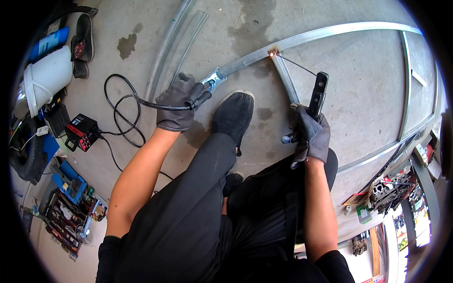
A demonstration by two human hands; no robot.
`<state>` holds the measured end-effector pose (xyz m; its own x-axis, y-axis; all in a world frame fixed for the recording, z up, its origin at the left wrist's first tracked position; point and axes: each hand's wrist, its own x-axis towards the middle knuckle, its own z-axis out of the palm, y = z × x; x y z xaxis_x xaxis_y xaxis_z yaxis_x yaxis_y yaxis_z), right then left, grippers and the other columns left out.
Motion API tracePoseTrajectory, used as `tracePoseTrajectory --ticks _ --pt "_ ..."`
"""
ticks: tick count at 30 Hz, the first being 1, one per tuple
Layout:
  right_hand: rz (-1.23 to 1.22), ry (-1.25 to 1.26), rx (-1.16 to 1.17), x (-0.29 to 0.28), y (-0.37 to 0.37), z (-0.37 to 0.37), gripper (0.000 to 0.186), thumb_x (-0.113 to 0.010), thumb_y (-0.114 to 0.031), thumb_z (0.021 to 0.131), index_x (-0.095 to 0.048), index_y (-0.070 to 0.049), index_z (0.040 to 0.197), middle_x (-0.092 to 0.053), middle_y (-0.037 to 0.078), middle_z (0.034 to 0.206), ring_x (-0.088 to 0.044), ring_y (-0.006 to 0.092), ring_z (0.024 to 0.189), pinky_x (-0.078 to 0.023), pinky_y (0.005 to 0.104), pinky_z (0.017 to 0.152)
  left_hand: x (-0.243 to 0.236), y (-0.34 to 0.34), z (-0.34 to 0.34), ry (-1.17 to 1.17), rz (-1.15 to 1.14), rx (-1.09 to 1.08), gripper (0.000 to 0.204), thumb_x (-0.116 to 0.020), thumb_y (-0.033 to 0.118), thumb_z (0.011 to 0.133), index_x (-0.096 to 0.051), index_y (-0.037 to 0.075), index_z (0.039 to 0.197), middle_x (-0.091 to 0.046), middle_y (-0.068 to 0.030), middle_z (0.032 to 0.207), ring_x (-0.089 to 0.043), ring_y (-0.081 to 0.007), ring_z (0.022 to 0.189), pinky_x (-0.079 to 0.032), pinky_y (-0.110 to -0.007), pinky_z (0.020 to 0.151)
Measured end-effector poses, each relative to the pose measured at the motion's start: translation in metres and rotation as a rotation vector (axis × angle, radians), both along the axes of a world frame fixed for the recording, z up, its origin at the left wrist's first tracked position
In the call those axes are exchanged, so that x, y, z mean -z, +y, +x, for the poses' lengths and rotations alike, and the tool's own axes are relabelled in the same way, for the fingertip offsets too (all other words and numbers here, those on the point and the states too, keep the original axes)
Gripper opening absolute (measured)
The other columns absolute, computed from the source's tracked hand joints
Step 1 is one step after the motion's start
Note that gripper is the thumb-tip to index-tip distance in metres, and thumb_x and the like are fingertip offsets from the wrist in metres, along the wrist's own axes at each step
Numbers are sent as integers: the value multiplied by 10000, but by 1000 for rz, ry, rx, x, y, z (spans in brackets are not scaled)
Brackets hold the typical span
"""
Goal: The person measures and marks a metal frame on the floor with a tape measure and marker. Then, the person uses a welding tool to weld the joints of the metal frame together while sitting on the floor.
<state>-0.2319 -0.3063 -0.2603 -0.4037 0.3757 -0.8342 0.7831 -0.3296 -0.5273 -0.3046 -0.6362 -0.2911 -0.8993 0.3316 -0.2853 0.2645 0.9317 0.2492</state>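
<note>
nearest the lens: black trousers (188, 188), one knee raised, and past it a black shoe (234, 113) set between the gloved hands. a low perch, i judge, to bring both arms down to the metal.

left hand (173, 104): dark glove, fingers wrapped about the handles of a silver clamp (214, 81). its nose meets the near end of a long curved metal rail (325, 32); how firmly it bites, cannot tell. likely put on bare metal to give current a way back.

right hand (312, 137): dark glove, curled round a black rod holder (319, 89). a thin rod (297, 62) slants from it to a bright orange spot (272, 54) — that length presumably spares the glove some heat. the spot sits where a short metal strut (286, 80) meets the rail. the strut's lower end reaches the right glove; pinched or only touching, cannot tell.

hands well apart, one either side of the shoe.

black cable (146, 102) loops slack on the concrete floor (306, 12), perhaps so the clamp can shift freely. red-and-black box (82, 133) and white bucket (52, 78) sit far left — clear of the feet, i suppose. loose strips (163, 47) lie beyond the left hand.
</note>
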Motion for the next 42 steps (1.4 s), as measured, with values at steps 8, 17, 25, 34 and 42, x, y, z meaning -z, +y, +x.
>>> tracePoseTrajectory --ticks 8,17,25,34,42 --pt "7 -34 -35 2 -1 -1 222 -872 -227 936 -820 -35 1034 -664 11 674 -575 74 530 -445 255 498 -1 1 -2 -117 -35 -106 398 -743 491 1001 -725 107 1103 -764 -153 971 -762 -389 902 -581 -530 724" --pt "19 -63 -43 1 -1 -2 218 -880 -230 930 -817 -45 1025 -672 3 688 -585 72 542 -456 247 503 -10 12 -9 -212 -124 -151 203 -754 273 962 -702 109 1070 -762 -151 936 -761 -383 919 -594 -484 742" --pt "-17 71 44 -10 -2 -3 234 -844 -158 961 -802 12 1116 -787 54 888 -651 100 594 -506 256 481 -1 4 -4 -133 -62 -105 210 -773 264 917 -729 108 1051 -754 -161 963 -750 -390 918 -586 -484 742" --pt "2 11 1 3 1 0 232 -884 -208 935 -817 -15 1045 -691 32 703 -593 84 518 -465 254 468 -1 3 -5 -231 -108 -140 435 -766 505 974 -706 94 1103 -749 -159 1033 -758 -407 939 -583 -531 740" --pt "5 -25 -36 3 0 -3 206 -866 -223 946 -829 -39 1031 -665 12 671 -563 69 509 -444 247 482 -3 5 -4 -172 -109 -99 487 -769 506 975 -676 67 1163 -767 -171 976 -764 -409 919 -586 -526 737"
